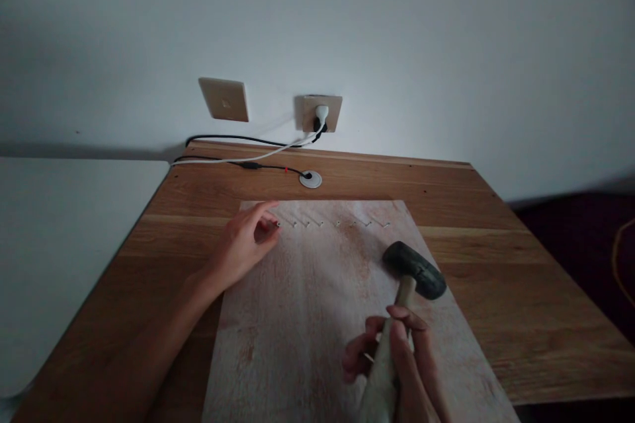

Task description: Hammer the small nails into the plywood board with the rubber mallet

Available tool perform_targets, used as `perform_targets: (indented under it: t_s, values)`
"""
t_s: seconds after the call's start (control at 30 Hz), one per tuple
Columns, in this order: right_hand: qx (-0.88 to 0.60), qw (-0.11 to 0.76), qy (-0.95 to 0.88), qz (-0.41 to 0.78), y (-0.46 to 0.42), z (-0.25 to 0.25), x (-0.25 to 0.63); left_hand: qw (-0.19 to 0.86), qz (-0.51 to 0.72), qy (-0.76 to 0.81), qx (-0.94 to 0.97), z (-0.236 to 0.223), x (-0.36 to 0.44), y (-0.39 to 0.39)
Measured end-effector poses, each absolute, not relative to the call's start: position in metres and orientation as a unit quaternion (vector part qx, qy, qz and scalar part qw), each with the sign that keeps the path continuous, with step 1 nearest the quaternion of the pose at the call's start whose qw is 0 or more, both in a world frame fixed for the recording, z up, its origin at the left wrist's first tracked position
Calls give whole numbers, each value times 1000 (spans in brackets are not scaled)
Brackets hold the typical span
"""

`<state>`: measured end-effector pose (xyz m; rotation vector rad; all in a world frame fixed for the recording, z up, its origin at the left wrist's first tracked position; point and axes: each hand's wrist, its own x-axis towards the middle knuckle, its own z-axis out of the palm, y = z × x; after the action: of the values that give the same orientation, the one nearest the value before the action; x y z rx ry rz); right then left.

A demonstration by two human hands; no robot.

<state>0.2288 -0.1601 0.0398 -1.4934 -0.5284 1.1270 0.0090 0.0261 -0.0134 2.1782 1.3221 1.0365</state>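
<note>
A pale, worn board (317, 317) lies on the wooden table (496, 264). Along its far edge runs a row of several small nails (337, 223). My left hand (245, 244) rests at the board's far left corner, its fingers pinched on the leftmost nail (276, 224). My right hand (397, 360) is closed round the light wooden handle of a mallet with a dark rubber head (414, 269). The head hovers over the right half of the board, apart from the nails.
A white surface (64, 244) adjoins the table on the left. On the wall behind are a switch plate (224, 99) and a socket (321, 114) with plugs. Black and white cables (243, 158) run along the table's back edge to a round grommet (310, 179).
</note>
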Motion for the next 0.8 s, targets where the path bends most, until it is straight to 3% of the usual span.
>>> perform_targets:
  t_s: [0.1, 0.27, 0.4, 0.57, 0.8]
  values:
    - [-647, 530, -272, 475, -159, 45, 230, 205, 364, 476, 774, -13, 8, 27]
    - [-703, 334, -460, 428, -155, 44, 249, 188, 347, 477, 785, -5, 1, 23]
    - [-694, 316, -525, 376, -150, 24, 258, 123, 309, 495, 803, -3, -17, 2]
    - [-684, 296, -594, 303, -149, -2, 263, 116, 249, 539, 796, -6, -53, -37]
    - [-691, 311, -594, 271, -157, 9, 260, 103, 145, 493, 852, 0, -102, -74]
